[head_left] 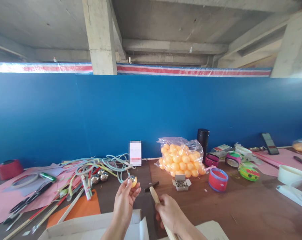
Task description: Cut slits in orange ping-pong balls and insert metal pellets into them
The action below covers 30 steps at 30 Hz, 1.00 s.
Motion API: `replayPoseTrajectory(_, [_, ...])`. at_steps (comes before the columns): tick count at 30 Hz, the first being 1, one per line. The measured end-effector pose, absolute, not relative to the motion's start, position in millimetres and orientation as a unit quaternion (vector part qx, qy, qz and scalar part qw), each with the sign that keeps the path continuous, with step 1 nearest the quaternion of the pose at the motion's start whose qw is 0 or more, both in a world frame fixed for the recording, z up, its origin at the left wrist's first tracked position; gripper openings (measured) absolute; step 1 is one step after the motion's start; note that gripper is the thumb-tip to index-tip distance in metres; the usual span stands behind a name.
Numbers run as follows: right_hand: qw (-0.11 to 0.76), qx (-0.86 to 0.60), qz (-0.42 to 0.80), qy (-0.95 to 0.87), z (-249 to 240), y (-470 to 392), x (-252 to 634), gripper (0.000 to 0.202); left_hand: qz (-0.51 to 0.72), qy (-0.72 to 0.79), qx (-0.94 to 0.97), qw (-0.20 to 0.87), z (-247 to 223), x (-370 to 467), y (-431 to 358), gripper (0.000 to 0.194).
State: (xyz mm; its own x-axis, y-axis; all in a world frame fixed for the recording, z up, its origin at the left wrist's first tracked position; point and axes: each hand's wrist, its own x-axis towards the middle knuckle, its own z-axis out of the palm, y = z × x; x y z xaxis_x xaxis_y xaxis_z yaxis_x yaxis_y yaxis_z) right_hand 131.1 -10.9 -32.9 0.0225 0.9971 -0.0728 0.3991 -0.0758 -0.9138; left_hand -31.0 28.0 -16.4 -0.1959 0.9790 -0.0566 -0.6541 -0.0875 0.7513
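Note:
In the head view my left hand (126, 196) is closed, pinching a small yellow and silver ball (132, 181) between thumb and fingers. My right hand (169, 213) wraps round the wooden handle of a hammer (154, 195), whose dark head points away from me, just right of the ball. The ball and the hammer do not touch. Beyond the right hand stands a small open box (182, 186) full of little metal pieces. Behind that box lies a clear plastic bag of orange balls (181, 160).
A white cardboard box (96, 226) sits at the front left. Tangled pale tubing (111, 163), silver balls (104, 176), scissors (28, 200) and sticks crowd the left. A tape roll (218, 180), black bottle (203, 141) and phone (270, 144) stand rightward. A blue partition (141, 106) runs behind.

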Motion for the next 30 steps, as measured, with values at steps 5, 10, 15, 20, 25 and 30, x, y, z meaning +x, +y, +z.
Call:
replayPoseTrajectory(5, [0.344,-0.638,0.311,-0.614,-32,-15,135,0.008,0.689,0.346,0.253,0.584,-15,-30,27,0.019])
replayPoseTrajectory(10, [0.320,-0.669,0.187,-0.644,-30,-18,139,0.008,0.681,0.352,0.266,0.584,-14,-29,25,0.020])
replayPoseTrajectory(15, [0.291,-0.686,0.126,-0.655,-26,-20,140,0.013,0.675,0.356,0.274,0.586,-16,-29,25,0.022])
replayPoseTrajectory(20, [0.285,-0.712,0.095,-0.635,-11,-11,154,0.018,0.670,0.366,0.270,0.587,-13,-28,25,0.023])
replayPoseTrajectory(25, [0.288,-0.770,0.056,-0.567,-5,7,186,0.019,0.663,0.368,0.277,0.589,-15,-28,26,0.028])
replayPoseTrajectory(30, [0.260,-0.805,0.053,-0.531,-16,19,209,0.017,0.661,0.367,0.280,0.591,-17,-28,25,0.030])
